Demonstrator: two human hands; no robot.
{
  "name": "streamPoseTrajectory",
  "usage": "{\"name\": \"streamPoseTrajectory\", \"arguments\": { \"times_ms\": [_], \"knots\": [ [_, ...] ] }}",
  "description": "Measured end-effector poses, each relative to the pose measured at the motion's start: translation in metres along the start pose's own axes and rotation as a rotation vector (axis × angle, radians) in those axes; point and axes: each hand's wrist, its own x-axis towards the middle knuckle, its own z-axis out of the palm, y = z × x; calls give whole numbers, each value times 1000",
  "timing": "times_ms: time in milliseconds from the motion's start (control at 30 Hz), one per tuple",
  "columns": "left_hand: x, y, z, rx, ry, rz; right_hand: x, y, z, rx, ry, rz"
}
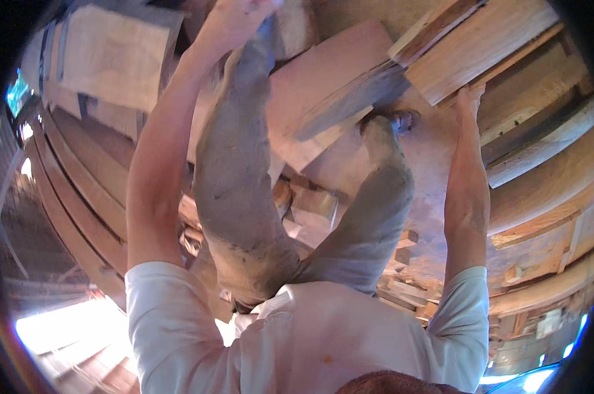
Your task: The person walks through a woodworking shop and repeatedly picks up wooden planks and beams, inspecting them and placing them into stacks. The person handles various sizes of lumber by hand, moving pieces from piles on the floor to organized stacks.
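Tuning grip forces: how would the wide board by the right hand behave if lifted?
The wide board is probably stiff: it looks like solid wood and shows no sag. Its broad face suggests fair weight, perhaps awkward one-handed. Flat-faced, it seems unlikely to roll.

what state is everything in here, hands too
left hand, partly cut off, grip unclear
right hand, at edge of thick plank, fingers unclear
thick plank, unpainted, slanting across view
right-side planks, roughly parallel
grey trousers, smudged
white shirt, spotted with brown
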Motion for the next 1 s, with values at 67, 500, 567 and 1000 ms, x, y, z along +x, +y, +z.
{"name": "streamPoseTrajectory", "arguments": {
  "times_ms": [67, 500, 567, 1000],
  "knots": [
    [-54, -13, -5, -168, 197, -169, -12, 29, 1, -29, -20, 19],
    [-290, -156, 284, 353, 140, -751, -61, 110, -22, -266, -59, -148],
    [-269, -170, 282, -19, 285, -816, -110, 160, -9, -139, -226, 146],
    [-239, -211, 290, -361, 438, -910, -109, 77, 185, 356, -299, 482]
  ]
}}
